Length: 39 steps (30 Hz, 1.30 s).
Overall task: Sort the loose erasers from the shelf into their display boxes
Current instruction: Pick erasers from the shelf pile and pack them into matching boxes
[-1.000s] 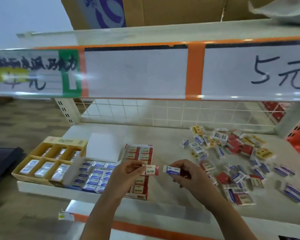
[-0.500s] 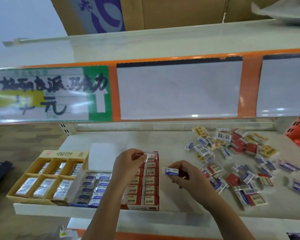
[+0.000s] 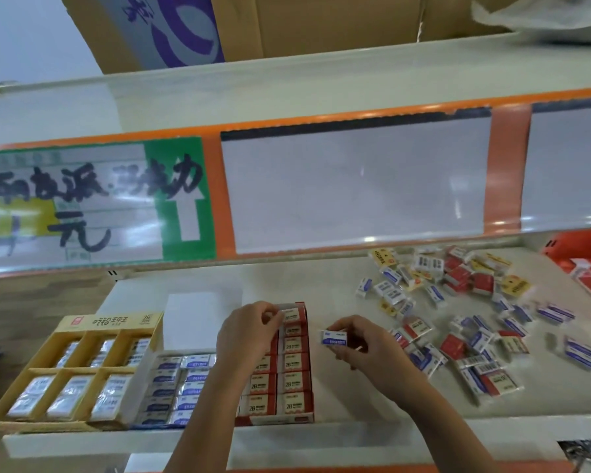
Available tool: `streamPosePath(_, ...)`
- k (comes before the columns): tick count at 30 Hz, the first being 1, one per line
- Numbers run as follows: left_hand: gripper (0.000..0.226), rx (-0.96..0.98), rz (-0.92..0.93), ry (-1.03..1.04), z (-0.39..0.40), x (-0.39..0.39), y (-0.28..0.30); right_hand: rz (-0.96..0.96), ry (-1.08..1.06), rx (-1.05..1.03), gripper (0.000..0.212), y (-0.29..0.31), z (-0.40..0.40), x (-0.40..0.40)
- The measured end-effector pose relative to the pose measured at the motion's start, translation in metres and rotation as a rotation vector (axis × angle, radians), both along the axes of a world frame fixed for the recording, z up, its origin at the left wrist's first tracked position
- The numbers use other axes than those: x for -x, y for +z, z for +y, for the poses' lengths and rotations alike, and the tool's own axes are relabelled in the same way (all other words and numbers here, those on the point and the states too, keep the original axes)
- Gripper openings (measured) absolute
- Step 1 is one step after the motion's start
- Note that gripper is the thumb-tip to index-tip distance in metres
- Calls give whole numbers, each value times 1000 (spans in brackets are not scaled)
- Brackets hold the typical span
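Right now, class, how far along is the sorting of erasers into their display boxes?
Done: the red box, blue box and yellow box already hold rows of erasers. In hand: the left hand sets a red eraser at the red box's far end; the right hand holds a blue eraser. Left: the large loose pile on the shelf.

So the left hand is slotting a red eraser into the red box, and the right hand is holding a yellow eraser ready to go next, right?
Not quite. In the head view, the right hand holds a blue-and-white eraser, not a yellow one. The rest stands: the left hand is pinching a red eraser at the far end of the red box.
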<state>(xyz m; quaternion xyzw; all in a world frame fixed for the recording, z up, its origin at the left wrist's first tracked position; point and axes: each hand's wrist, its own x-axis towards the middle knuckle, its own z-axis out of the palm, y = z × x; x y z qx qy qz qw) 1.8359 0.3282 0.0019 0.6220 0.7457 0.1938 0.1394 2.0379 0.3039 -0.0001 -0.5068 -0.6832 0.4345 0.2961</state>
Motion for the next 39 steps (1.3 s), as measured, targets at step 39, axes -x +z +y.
streamPosePath(39, 20, -145, 127, 6, -109, 103, 13, -61, -63, -177, 15, 8, -21, 80)
